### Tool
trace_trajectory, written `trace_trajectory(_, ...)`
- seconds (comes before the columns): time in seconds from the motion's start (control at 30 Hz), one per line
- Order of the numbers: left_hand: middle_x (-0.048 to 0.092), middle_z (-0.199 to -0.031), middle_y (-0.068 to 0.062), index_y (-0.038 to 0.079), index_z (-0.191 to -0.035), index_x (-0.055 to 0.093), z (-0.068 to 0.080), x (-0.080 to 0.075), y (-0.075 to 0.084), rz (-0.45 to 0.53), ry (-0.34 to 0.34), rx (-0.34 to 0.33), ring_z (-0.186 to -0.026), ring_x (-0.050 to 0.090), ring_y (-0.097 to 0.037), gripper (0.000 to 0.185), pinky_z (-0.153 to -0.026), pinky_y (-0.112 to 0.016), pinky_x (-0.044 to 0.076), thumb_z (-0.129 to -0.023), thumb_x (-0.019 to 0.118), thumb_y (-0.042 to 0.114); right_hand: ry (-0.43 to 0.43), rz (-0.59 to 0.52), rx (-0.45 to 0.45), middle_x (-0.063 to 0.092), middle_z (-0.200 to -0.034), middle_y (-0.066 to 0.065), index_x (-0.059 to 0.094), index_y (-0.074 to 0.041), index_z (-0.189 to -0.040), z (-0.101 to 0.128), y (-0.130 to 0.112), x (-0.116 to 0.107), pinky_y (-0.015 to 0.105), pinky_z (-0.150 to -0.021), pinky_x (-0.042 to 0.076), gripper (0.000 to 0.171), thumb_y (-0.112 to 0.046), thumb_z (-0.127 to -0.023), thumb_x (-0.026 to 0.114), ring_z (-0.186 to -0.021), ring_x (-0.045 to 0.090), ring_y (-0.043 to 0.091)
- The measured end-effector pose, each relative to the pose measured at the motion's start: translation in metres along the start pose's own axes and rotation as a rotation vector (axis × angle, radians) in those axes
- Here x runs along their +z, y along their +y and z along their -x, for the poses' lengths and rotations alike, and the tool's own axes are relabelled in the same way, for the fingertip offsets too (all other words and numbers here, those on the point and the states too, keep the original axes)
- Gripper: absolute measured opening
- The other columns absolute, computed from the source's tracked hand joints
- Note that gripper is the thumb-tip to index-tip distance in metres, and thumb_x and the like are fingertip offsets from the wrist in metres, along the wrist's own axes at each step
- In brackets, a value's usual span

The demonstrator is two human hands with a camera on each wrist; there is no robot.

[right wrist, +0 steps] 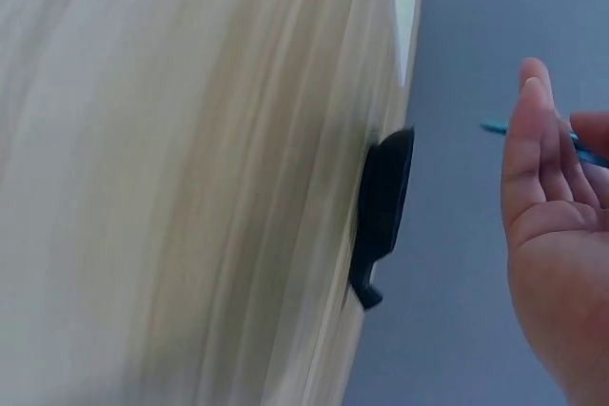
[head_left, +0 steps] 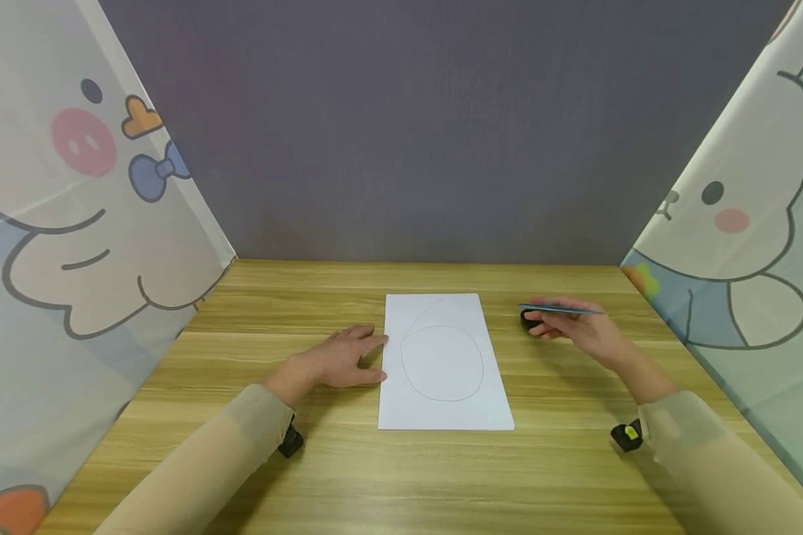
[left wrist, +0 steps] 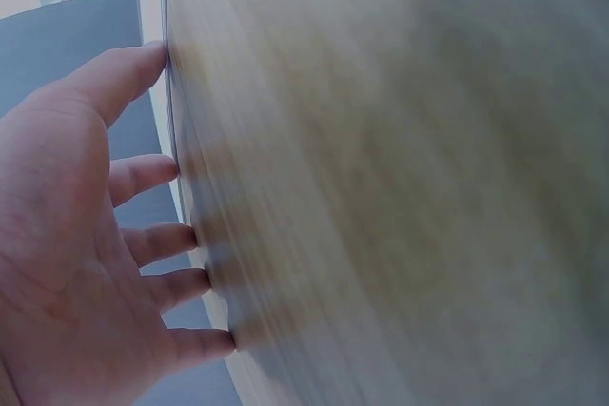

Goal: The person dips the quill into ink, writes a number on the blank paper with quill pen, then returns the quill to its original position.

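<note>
A white sheet of paper (head_left: 395, 416) lies on the wooden table, bearing a thin drawn line shaped like a large 6. My left hand (head_left: 348, 358) rests with spread fingers at the sheet's left edge, thumb and a fingertip right at that edge. In the left wrist view its fingertips (left wrist: 195, 341) press down on the tabletop. Right of the sheet, my right hand (head_left: 572, 327) is raised above the table and holds a slim blue pencil (head_left: 542, 307) nearly level. Below those fingers a small black object (right wrist: 385, 197) sits on the table, partly hidden by the hand in the head view.
The wood-grain table (head_left: 401, 483) ends at a dark grey panel (head_left: 442, 134) at the back. Cartoon-printed white cloths (head_left: 33, 163) hang along the left and right sides. Each wrist carries a small black device (head_left: 627, 435) by the sleeve.
</note>
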State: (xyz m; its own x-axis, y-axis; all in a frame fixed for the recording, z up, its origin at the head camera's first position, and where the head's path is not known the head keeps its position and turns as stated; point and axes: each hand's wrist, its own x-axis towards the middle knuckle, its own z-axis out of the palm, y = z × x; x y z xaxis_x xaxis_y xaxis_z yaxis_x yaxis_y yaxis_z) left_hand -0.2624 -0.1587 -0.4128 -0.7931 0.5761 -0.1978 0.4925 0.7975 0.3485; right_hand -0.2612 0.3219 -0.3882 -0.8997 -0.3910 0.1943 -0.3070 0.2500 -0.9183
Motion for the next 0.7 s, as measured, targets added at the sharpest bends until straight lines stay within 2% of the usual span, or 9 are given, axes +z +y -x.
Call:
trace_trajectory(0.13, 0.023, -0.181, -0.022, 0.02, -0.173, 0.037, 0.0, 0.0, 0.001, -0.003, 0.002, -0.004, -0.168, 0.022, -0.05, 0.081, -0.135, -0.072, 0.019, -0.107, 0.064, 0.057, -0.046, -0.048, -0.05, 0.078, -0.138, -0.001, 0.05, 0.01, -0.158, 0.005, 0.005, -0.01, 0.03, -0.092, 0.067, 0.046, -0.004, -0.114, 0.056, -0.114, 0.08, 0.013)
trace_trajectory(0.23, 0.023, -0.181, -0.022, 0.019, -0.173, 0.037, 0.001, 0.0, 0.001, 0.0, 0.003, -0.003, -0.167, 0.022, -0.05, 0.081, -0.135, -0.072, 0.019, -0.107, 0.064, 0.057, -0.095, -0.101, -0.109, 0.074, -0.144, -0.003, 0.043, 0.013, -0.161, 0.008, 0.009, -0.018, 0.032, -0.099, 0.065, 0.048, 0.004, -0.114, 0.05, -0.121, 0.078, 0.013)
trace_trajectory(0.33, 0.023, -0.181, -0.022, 0.02, -0.173, 0.037, 0.001, -0.001, 0.001, -0.001, 0.005, -0.003, -0.167, 0.022, -0.05, 0.081, -0.135, -0.071, 0.019, -0.107, 0.064, 0.057, -0.104, -0.121, -0.108, 0.07, -0.148, -0.01, 0.038, 0.012, -0.164, 0.01, 0.011, -0.025, 0.031, -0.102, 0.064, 0.049, -0.001, -0.118, 0.043, -0.125, 0.076, 0.011)
trace_trajectory(0.43, 0.024, -0.181, -0.024, 0.018, -0.173, 0.038, 0.001, -0.001, 0.002, 0.002, 0.008, 0.001, -0.167, 0.023, -0.051, 0.08, -0.134, -0.072, 0.02, -0.107, 0.064, 0.057, -0.077, -0.178, -0.033, 0.071, -0.146, -0.014, 0.046, 0.001, -0.165, 0.01, 0.01, -0.028, 0.029, -0.102, 0.064, 0.047, -0.014, -0.121, 0.04, -0.124, 0.076, 0.01)
trace_trajectory(0.57, 0.025, -0.18, -0.025, 0.017, -0.172, 0.039, 0.0, -0.001, 0.001, 0.006, 0.01, 0.005, -0.166, 0.024, -0.052, 0.08, -0.134, -0.073, 0.021, -0.107, 0.065, 0.056, -0.022, -0.256, 0.021, 0.075, -0.139, -0.012, 0.064, -0.014, -0.151, 0.01, 0.006, -0.029, 0.027, -0.098, 0.065, 0.039, -0.021, -0.122, 0.04, -0.119, 0.079, 0.013)
trace_trajectory(0.63, 0.024, -0.181, -0.024, 0.018, -0.173, 0.038, 0.0, -0.001, 0.001, 0.005, 0.007, 0.002, -0.167, 0.023, -0.051, 0.081, -0.134, -0.072, 0.02, -0.107, 0.064, 0.056, 0.019, -0.238, 0.021, 0.077, -0.135, -0.011, 0.067, -0.015, -0.147, 0.011, 0.005, -0.029, 0.027, -0.094, 0.066, 0.036, -0.02, -0.121, 0.044, -0.115, 0.08, 0.014)
trace_trajectory(0.7, 0.023, -0.181, -0.023, 0.019, -0.173, 0.037, 0.001, -0.002, 0.001, 0.001, 0.002, -0.004, -0.167, 0.022, -0.05, 0.081, -0.135, -0.071, 0.019, -0.107, 0.064, 0.057, 0.079, -0.152, 0.021, 0.079, -0.131, -0.013, 0.069, -0.015, -0.146, 0.013, 0.004, -0.029, 0.024, -0.09, 0.066, 0.033, -0.019, -0.119, 0.051, -0.109, 0.081, 0.011)
